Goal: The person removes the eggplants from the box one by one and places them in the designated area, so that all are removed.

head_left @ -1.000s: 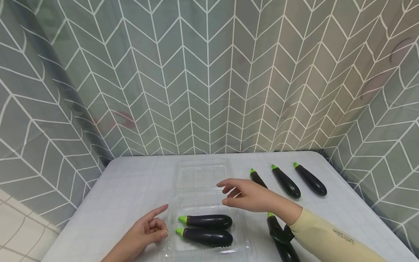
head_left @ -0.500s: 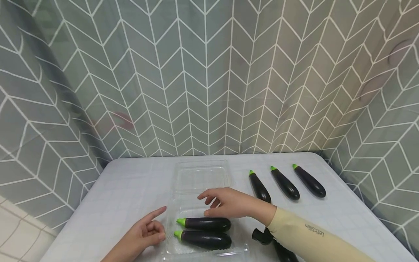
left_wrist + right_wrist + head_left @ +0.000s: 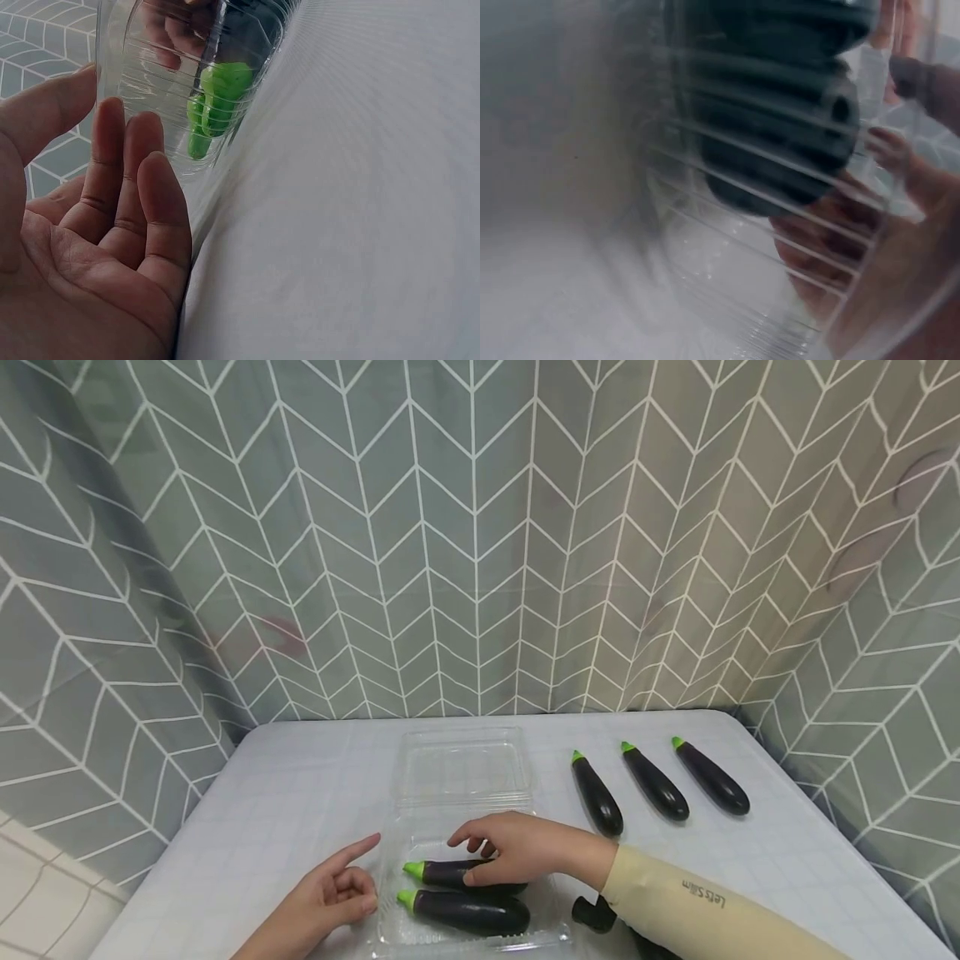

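Two dark eggplants with green stem ends, a far eggplant [image 3: 442, 875] and a near eggplant [image 3: 472, 912], lie side by side in the base of an opened clear plastic container [image 3: 390, 935]. My right hand [image 3: 517, 852] is over the far one, thumb across it, fingers bent loosely on its far side. In the right wrist view, fingers [image 3: 810, 255] show behind the blunt eggplant end [image 3: 780, 142] through the clear wall. My left hand [image 3: 330, 897] stays beside the container's left edge, index straight, other fingers loosely bent. Its fingers [image 3: 165, 187] come right up to the ridged wall.
The container's lid [image 3: 463, 764] lies folded back. To the right lie three more eggplants: one [image 3: 597, 797], another [image 3: 655, 783] and a third [image 3: 712, 777]. My right sleeve [image 3: 697, 902] passes over another dark eggplant [image 3: 651, 948]. A patterned curtain [image 3: 480, 543] hangs behind the table.
My right hand has moved left and down from beside the lid onto the far eggplant. The left hand and the eggplants have stayed in place.
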{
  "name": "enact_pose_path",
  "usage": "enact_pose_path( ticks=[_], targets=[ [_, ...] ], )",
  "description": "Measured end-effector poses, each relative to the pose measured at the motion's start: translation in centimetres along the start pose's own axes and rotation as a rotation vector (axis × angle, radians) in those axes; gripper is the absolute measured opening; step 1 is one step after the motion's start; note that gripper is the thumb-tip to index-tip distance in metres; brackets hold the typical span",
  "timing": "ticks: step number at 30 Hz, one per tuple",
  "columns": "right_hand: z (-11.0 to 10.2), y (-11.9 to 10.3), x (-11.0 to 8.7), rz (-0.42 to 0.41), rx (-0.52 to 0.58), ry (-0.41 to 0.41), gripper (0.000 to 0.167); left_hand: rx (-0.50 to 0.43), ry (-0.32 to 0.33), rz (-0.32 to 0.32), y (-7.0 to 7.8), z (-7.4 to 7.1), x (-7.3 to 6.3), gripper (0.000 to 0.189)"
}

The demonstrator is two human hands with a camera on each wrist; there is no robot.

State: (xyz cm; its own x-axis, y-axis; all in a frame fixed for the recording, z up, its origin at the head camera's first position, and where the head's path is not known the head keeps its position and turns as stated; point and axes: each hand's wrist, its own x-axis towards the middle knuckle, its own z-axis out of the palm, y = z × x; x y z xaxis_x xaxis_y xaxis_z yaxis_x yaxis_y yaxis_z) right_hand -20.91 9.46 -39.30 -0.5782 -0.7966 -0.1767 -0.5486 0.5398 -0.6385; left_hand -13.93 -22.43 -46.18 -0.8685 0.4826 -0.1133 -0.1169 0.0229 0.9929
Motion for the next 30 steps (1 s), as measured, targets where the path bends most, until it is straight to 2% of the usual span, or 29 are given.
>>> enact_pose_path(
  ticks=[15, 30],
  targets=[
    [1.0, 0.7, 0.2, -0.032, -0.118, 0.008, 0.042, 0.019, 0.048, -0.05, 0.5, 0.6, -0.1, 0.079],
    [1.2, 0.8, 0.2, -0.045, -0.122, 0.05, 0.043, 0.042, 0.057, -0.056, 0.2, 0.3, 0.0, 0.078]
  ],
)
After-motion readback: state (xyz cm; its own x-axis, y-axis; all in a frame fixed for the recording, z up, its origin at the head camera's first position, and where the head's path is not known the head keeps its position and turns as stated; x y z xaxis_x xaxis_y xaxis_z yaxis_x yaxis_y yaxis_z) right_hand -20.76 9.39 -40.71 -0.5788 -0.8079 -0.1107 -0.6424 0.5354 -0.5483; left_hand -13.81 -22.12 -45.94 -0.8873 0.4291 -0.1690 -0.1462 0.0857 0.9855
